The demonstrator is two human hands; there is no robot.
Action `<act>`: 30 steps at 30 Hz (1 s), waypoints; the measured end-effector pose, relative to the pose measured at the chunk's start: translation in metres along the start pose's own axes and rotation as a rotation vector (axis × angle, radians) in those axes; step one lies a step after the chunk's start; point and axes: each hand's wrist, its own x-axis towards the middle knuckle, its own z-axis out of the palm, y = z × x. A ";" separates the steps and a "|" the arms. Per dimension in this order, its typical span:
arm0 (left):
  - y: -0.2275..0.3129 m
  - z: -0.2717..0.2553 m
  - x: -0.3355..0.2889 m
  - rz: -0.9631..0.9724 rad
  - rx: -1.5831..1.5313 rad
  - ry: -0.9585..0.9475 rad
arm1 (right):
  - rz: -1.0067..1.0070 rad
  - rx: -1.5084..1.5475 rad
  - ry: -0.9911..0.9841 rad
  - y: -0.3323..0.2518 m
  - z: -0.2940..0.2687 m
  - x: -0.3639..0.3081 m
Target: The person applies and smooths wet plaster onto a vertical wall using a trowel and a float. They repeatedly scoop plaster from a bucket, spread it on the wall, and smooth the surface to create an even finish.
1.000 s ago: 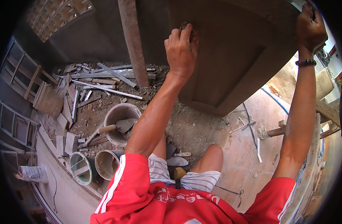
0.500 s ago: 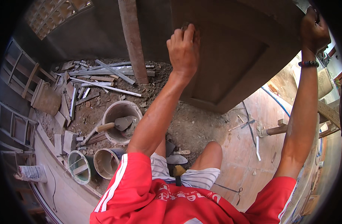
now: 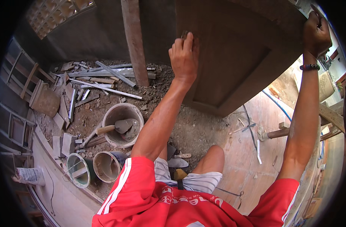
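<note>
Hands [image 3: 183, 58] seemingly against dark panel [image 3: 231, 64]

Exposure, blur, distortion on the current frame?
Head view: recessed panel sits in deep shade, so whatever is at the fingertips of the left hand is too dark to identify. Head view, right: pale ground looks nearly blown out below the right hand. Head view, rim: fisheye black swallows the corners; no obvious motion blur.
</note>
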 end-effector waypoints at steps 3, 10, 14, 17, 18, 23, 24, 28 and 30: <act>-0.015 -0.006 -0.029 -0.031 0.018 -0.056 | 0.050 0.048 -0.046 -0.020 -0.006 -0.001; 0.023 -0.023 0.075 0.038 -0.048 0.149 | -0.107 -0.036 0.017 0.003 -0.003 0.006; 0.004 -0.001 0.001 -0.033 -0.012 0.022 | -0.012 0.006 0.006 -0.006 -0.002 -0.002; 0.000 -0.008 -0.007 -0.045 -0.027 0.013 | 0.021 0.042 -0.019 -0.021 -0.006 -0.001; 0.001 -0.014 -0.001 -0.040 -0.032 0.034 | 0.029 0.033 -0.037 -0.022 -0.008 -0.001; 0.028 -0.018 0.103 -0.003 -0.098 0.130 | -0.042 0.045 -0.016 -0.015 -0.007 -0.001; 0.030 -0.016 0.097 0.004 -0.074 0.122 | -0.052 0.051 -0.011 -0.013 -0.006 0.000; 0.021 -0.006 0.021 0.012 -0.034 0.005 | -0.016 0.046 -0.017 -0.019 -0.006 0.002; 0.018 -0.007 0.017 0.013 -0.049 0.006 | -0.005 0.048 -0.021 -0.030 -0.009 -0.001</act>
